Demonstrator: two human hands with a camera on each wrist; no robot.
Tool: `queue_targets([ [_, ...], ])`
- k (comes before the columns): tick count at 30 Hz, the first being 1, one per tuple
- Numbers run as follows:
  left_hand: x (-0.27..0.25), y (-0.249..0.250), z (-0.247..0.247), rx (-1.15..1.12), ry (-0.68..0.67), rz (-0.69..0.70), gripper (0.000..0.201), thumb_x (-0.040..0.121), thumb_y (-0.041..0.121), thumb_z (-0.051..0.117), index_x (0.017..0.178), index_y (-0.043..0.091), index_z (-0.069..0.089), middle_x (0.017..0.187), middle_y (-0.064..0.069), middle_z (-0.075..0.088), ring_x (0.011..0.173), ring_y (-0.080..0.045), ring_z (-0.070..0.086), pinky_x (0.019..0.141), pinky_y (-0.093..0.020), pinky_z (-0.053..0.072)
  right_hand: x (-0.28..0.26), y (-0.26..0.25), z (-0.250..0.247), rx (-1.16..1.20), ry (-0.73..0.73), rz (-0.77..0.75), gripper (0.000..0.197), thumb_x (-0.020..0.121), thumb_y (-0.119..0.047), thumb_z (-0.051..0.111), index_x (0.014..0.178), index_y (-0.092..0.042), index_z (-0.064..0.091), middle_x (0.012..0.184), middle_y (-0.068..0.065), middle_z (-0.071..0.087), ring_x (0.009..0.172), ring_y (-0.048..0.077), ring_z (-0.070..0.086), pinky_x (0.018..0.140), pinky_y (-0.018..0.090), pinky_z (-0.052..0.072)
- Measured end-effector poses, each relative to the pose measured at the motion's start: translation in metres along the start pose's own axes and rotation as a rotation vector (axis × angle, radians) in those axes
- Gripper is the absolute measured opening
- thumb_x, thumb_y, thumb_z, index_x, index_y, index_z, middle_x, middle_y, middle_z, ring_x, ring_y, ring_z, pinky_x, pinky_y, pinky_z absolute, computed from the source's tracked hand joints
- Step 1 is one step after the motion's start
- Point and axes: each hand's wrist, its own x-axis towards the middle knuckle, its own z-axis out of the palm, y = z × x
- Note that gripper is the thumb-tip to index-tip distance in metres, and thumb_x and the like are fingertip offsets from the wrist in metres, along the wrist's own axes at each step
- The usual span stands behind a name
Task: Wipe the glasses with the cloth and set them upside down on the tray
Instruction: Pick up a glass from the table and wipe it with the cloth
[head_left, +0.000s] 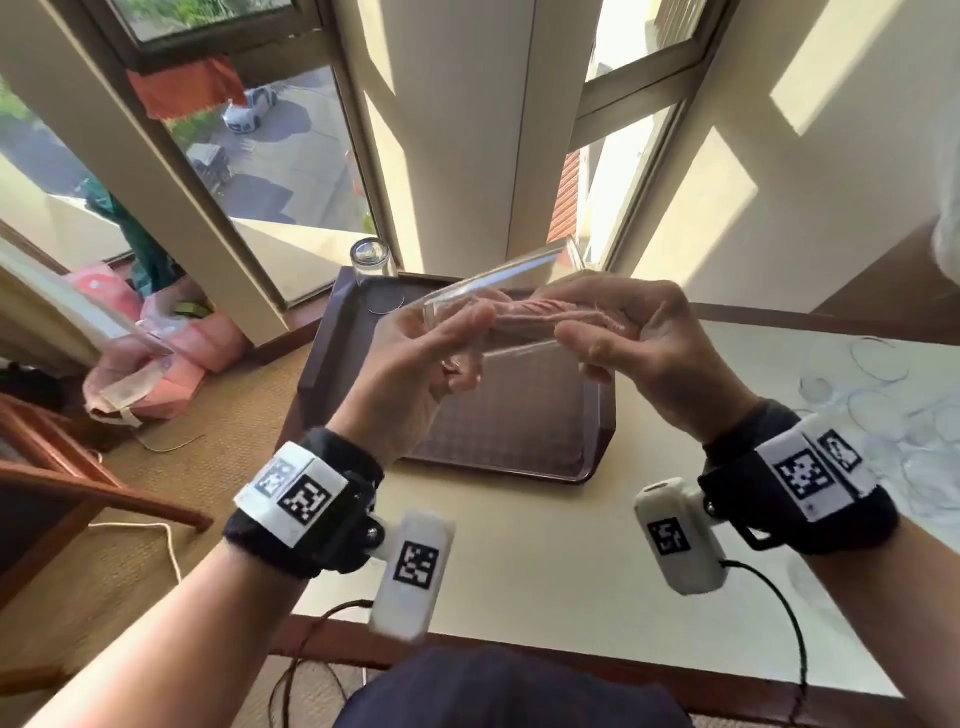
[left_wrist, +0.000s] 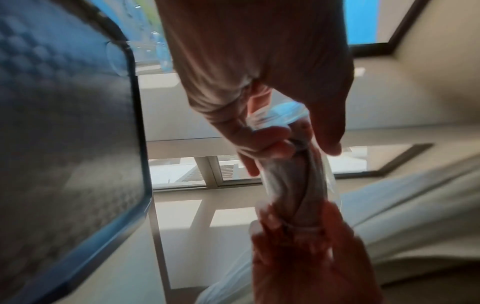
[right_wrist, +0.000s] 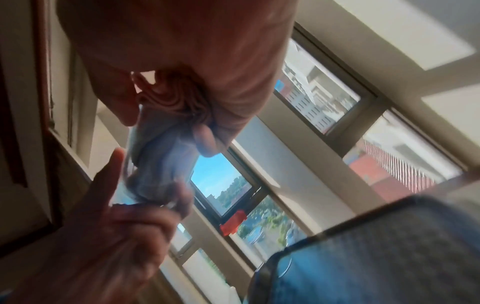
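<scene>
A clear glass (head_left: 488, 283) lies on its side in the air above the dark brown tray (head_left: 519, 431). My left hand (head_left: 462, 338) grips its base end, fingers curled round it. A pink cloth (head_left: 540, 312) is stuffed inside it, and my right hand (head_left: 597, 332) pinches the bunched end at the mouth. In the left wrist view the twisted cloth (left_wrist: 293, 181) fills the glass between my left hand (left_wrist: 272, 131) and right hand (left_wrist: 298, 246). The right wrist view shows the cloth (right_wrist: 171, 102) in my right hand (right_wrist: 182, 127). A second glass (head_left: 371, 270) stands upside down at the tray's far left corner.
The tray sits on a cream table (head_left: 519, 545), with wet ring marks (head_left: 883, 395) on the right. Windows and a wall pillar stand just behind the tray. Pink bags (head_left: 171, 343) lie on the carpet at left, beside a wooden chair (head_left: 78, 467).
</scene>
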Motion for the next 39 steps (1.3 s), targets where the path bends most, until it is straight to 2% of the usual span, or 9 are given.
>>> queue_targets([
  [7, -0.001, -0.005, -0.010, 0.722, -0.036, 0.691, 0.070, 0.070, 0.017, 0.085, 0.129, 0.002, 0.049, 0.116, 0.015, 0.064, 0.112, 0.003, 0.063, 0.092, -0.018, 0.052, -0.010, 0.011, 0.008, 0.382, 0.061, 0.274, 0.028, 0.088, -0.013, 0.062, 0.112, 0.000, 0.067, 0.061, -0.004, 0.049, 0.053, 0.009, 0.039, 0.045, 0.022, 0.037],
  [10, 0.002, -0.013, -0.013, 0.537, -0.017, 0.429, 0.074, 0.069, 0.016, 0.085, 0.132, 0.007, 0.048, 0.125, 0.013, 0.065, 0.112, -0.004, 0.065, 0.088, -0.018, 0.053, -0.009, 0.013, 0.008, 0.278, 0.101, 0.184, 0.022, 0.088, -0.011, 0.067, 0.109, -0.003, 0.069, 0.069, -0.004, 0.063, 0.058, 0.012, 0.046, 0.046, 0.023, 0.043],
  [14, 0.003, -0.009, -0.009, 0.039, -0.064, -0.099, 0.083, 0.062, 0.052, 0.089, 0.123, 0.005, 0.059, 0.108, -0.009, 0.071, 0.083, -0.016, 0.071, 0.051, -0.017, 0.046, -0.003, 0.016, 0.004, -0.035, 0.023, -0.071, 0.030, 0.083, 0.000, 0.069, 0.113, 0.005, 0.067, 0.101, 0.017, 0.068, 0.087, 0.022, 0.067, 0.072, 0.025, 0.057],
  [18, 0.002, -0.008, -0.007, 0.037, -0.010, -0.060, 0.062, 0.060, 0.055, 0.089, 0.100, 0.010, 0.072, 0.091, -0.007, 0.073, 0.069, -0.014, 0.068, 0.048, -0.015, 0.044, -0.003, 0.018, 0.004, -0.100, -0.041, -0.020, 0.035, 0.082, -0.016, 0.072, 0.107, 0.008, 0.068, 0.090, 0.010, 0.071, 0.073, 0.025, 0.066, 0.060, 0.034, 0.058],
  [21, -0.004, -0.009, -0.008, 0.254, 0.050, 0.108, 0.067, 0.060, 0.046, 0.090, 0.110, 0.010, 0.065, 0.094, -0.002, 0.075, 0.075, -0.011, 0.069, 0.056, -0.019, 0.053, -0.011, 0.023, 0.006, 0.095, -0.083, 0.215, 0.040, 0.083, -0.025, 0.070, 0.113, 0.001, 0.064, 0.065, -0.011, 0.059, 0.050, 0.004, 0.048, 0.042, 0.018, 0.041],
  [26, -0.006, -0.022, -0.017, 0.760, -0.053, 0.556, 0.067, 0.070, 0.024, 0.087, 0.126, 0.010, 0.054, 0.116, 0.003, 0.067, 0.106, -0.017, 0.069, 0.089, -0.034, 0.057, -0.020, 0.029, 0.004, 0.407, -0.021, 0.408, 0.027, 0.090, -0.022, 0.058, 0.107, -0.003, 0.066, 0.063, -0.002, 0.049, 0.052, 0.011, 0.042, 0.041, 0.022, 0.038],
  [29, -0.003, -0.022, -0.019, 0.490, -0.072, 0.278, 0.078, 0.067, 0.018, 0.088, 0.133, 0.011, 0.047, 0.125, -0.002, 0.066, 0.111, -0.022, 0.067, 0.089, -0.038, 0.058, -0.016, 0.024, 0.002, 0.239, 0.001, 0.222, 0.023, 0.089, -0.013, 0.061, 0.108, -0.002, 0.070, 0.070, 0.003, 0.061, 0.057, 0.016, 0.052, 0.047, 0.028, 0.050],
  [33, -0.005, -0.015, -0.017, 0.109, -0.092, -0.156, 0.080, 0.056, 0.047, 0.094, 0.120, 0.012, 0.062, 0.109, -0.007, 0.071, 0.082, -0.014, 0.069, 0.052, -0.017, 0.051, -0.006, 0.019, -0.004, -0.022, -0.117, 0.037, 0.030, 0.085, -0.001, 0.066, 0.114, 0.004, 0.067, 0.099, 0.022, 0.069, 0.085, 0.027, 0.065, 0.072, 0.026, 0.057],
  [39, -0.011, -0.016, -0.019, 0.355, 0.016, 0.193, 0.068, 0.065, 0.044, 0.088, 0.118, 0.010, 0.062, 0.103, -0.002, 0.074, 0.086, -0.012, 0.072, 0.066, -0.020, 0.057, -0.010, 0.023, 0.009, 0.203, -0.108, 0.312, 0.024, 0.087, -0.020, 0.062, 0.104, -0.005, 0.070, 0.077, -0.001, 0.056, 0.065, 0.013, 0.048, 0.057, 0.028, 0.045],
])
